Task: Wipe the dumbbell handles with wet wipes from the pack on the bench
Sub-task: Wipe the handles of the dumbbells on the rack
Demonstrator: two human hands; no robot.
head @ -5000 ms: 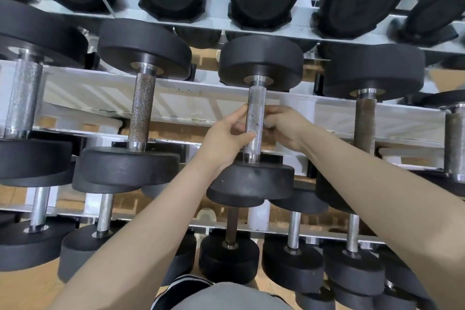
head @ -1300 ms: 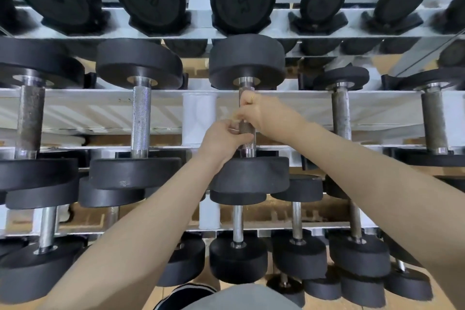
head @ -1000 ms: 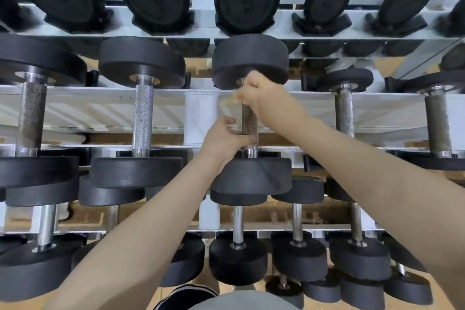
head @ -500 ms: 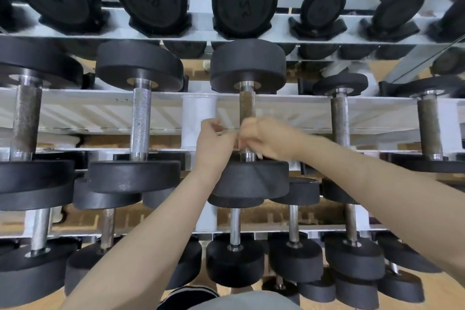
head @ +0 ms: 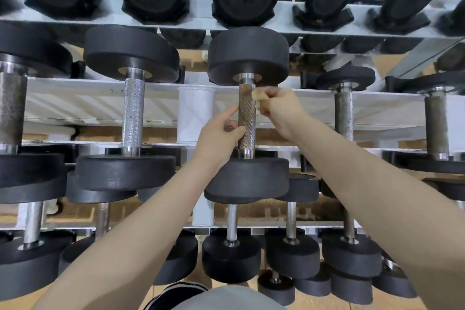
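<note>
Gripping the dumbbell handle [head: 246, 118] on the middle shelf of the rack [head: 156, 106], both hands met at one dumbbell.

The left hand [head: 218, 134] curled its thumb and fingers round the lower half of the knurled handle, which stood just to that hand's right, between the two black weight heads. The right hand [head: 278, 108] pinched a crumpled, tan-stained wet wipe [head: 258, 96] in closed fingers; the wipe sat at that hand's upper left, touching the handle's top right edge just below the upper head. More dumbbells [head: 133, 113] lay further to the left hand's left.
</note>
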